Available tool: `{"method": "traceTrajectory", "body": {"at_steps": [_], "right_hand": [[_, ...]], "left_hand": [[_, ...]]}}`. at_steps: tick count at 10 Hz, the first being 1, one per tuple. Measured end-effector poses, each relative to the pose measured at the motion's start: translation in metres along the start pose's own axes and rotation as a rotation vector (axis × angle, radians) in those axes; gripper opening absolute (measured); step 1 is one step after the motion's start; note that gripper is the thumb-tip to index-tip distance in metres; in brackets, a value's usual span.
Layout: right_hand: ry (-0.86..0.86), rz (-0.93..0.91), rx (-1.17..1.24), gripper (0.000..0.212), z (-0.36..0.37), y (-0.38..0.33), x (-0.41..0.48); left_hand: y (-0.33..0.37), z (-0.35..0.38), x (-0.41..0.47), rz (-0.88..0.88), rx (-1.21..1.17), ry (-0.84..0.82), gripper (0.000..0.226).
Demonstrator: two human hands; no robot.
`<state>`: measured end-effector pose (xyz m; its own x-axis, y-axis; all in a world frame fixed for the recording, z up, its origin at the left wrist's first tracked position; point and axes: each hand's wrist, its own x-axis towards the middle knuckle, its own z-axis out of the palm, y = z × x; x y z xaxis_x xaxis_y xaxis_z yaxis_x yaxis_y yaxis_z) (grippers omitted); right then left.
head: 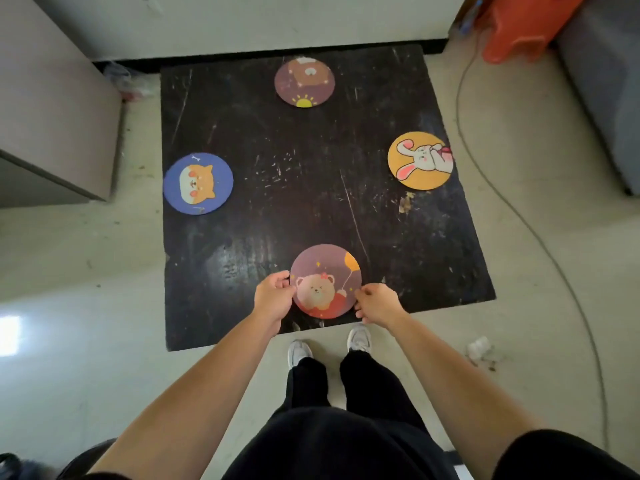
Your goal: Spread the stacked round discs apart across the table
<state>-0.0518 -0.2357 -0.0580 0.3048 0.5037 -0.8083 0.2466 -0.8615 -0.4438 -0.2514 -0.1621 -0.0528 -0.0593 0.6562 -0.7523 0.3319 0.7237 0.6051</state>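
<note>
Both hands, left hand (pixel 273 296) and right hand (pixel 377 304), grip the bear disc (pixel 325 280) by its sides at the tabletop's (pixel 304 174) near edge; three discs lie well apart.

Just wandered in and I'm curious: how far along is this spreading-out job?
Nearly finished. Three discs already lie apart: the brown one far, the blue one left, the yellow one right. The left hand and right hand touch the bear disc near the table edge. No stack remains visible.
</note>
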Motion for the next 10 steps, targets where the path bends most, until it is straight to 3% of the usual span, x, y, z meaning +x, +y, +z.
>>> {"method": "traceTrajectory", "body": {"at_steps": [1,3,4,6,7,9,10], "right_hand": [[0.034,-0.074,-0.353,0.038,0.006,0.012,-0.004],[0.128,-0.182,-0.553,0.035,0.008,0.027,-0.003],[0.144,-0.213,-0.624,0.037,0.009,0.030,-0.001],[0.165,-0.215,-0.630,0.034,0.007,0.033,0.001],[0.177,-0.206,-0.597,0.034,0.005,0.032,0.005],[0.090,-0.188,-0.549,0.035,-0.006,0.030,0.004],[0.134,-0.231,-0.592,0.036,-0.020,0.026,-0.001]], "left_hand": [[-0.010,0.002,-0.004,0.018,0.030,-0.022,0.043],[-0.022,0.008,-0.009,0.016,0.117,-0.068,0.021],[-0.025,0.010,-0.010,0.022,0.187,-0.050,0.036],[-0.025,0.012,-0.010,0.016,0.205,-0.089,0.028],[-0.026,0.012,-0.007,0.027,0.236,-0.088,0.057],[-0.026,0.012,-0.010,0.039,0.336,-0.134,0.061],[-0.016,0.009,-0.018,0.080,0.531,-0.105,0.057]]}}
